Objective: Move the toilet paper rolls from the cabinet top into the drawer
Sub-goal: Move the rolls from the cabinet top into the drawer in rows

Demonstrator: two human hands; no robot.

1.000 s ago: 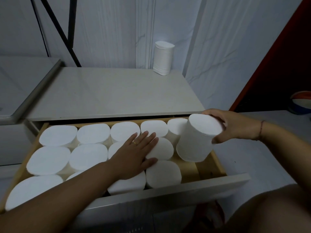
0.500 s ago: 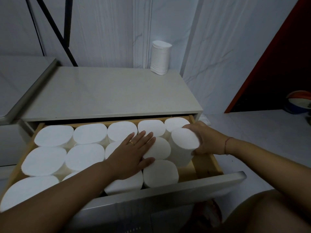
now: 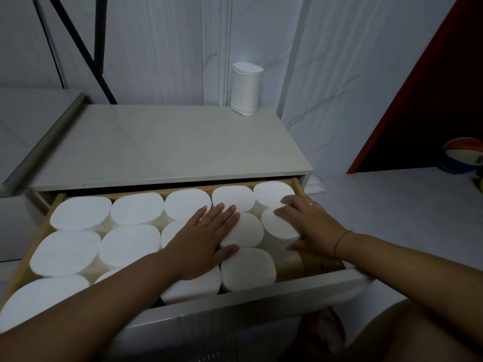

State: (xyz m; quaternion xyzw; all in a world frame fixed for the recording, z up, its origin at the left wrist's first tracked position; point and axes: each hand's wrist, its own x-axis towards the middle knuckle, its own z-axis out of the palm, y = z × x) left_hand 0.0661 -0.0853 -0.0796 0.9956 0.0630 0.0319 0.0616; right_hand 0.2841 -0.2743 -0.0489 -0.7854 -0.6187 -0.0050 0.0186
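The open wooden drawer holds several white toilet paper rolls standing on end in rows. My left hand lies flat, fingers spread, on the rolls in the middle of the drawer. My right hand wraps a roll at the drawer's right side, fingers over its top and thumb on its side, with the roll standing down among the others. One more roll stands upright at the back right corner of the cabinet top, against the wall.
A gap of bare wooden drawer floor shows at the front right corner. A dark metal frame leans at the back left. A ball lies on the floor at the right, by a red panel. My knee is at the lower right.
My right hand has brought the roll down from above the drawer's right edge and set it upright into the right column. My left hand has stayed flat on the middle rolls.
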